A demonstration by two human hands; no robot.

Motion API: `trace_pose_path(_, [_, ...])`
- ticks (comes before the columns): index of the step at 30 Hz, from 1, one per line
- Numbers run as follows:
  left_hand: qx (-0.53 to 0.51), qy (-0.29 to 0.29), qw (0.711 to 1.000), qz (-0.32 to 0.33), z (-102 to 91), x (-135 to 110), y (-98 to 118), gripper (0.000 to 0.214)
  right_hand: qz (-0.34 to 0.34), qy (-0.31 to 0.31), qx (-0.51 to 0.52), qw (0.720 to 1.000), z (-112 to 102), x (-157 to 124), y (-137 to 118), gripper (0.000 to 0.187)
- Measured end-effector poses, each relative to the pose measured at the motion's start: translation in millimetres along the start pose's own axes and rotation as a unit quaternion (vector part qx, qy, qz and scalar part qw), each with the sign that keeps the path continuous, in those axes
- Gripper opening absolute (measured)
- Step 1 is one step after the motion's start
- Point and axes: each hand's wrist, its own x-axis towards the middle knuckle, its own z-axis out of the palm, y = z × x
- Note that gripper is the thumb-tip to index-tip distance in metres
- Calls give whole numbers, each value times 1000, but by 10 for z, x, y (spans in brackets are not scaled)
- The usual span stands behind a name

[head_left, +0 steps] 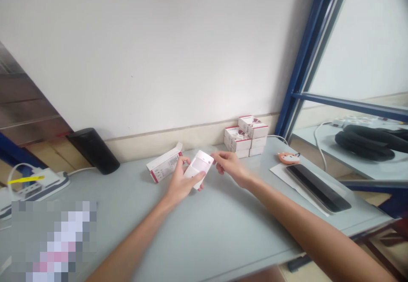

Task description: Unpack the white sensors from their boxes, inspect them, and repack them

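My left hand (181,184) is closed around a small white device with a pale pink face (199,168), held just above the grey table (204,231). My right hand (230,165) pinches at the device's upper right corner with thumb and fingers together. Just behind my left hand an open white and red carton (164,167) lies on its side. A stack of several matching white and red boxes (245,136) stands against the wall beyond my right hand.
A black cylinder (94,150) lies at the back left near a white cabled device (38,184). At right lie a black phone (317,187) on white paper and an orange fox-shaped item (288,158). Blue shelf posts (306,61) rise at right, with black cables (369,139) on a shelf.
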Motion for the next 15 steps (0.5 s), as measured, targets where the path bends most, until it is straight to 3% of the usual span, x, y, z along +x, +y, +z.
trace_pose_path(3, [-4,-33,999,-18,-21,0,-5,55,-7,54,40,998,-49,18,-65,40])
trace_pose_path(5, [-9,-74,997,-28,-38,-6,-7,57,-29,136,76,987,-183,83,-110,37])
trace_pose_path(9, [-9,-171,984,-46,-14,-57,-5,60,-122,316,175,924,-679,265,-185,39])
trace_pose_path(12, [-12,-206,977,-51,49,-99,-4,57,-171,350,211,896,-989,347,-193,40])
trace_pose_path(15, [-14,-190,981,-38,90,-107,-16,58,-173,358,184,899,-1090,378,-146,43])
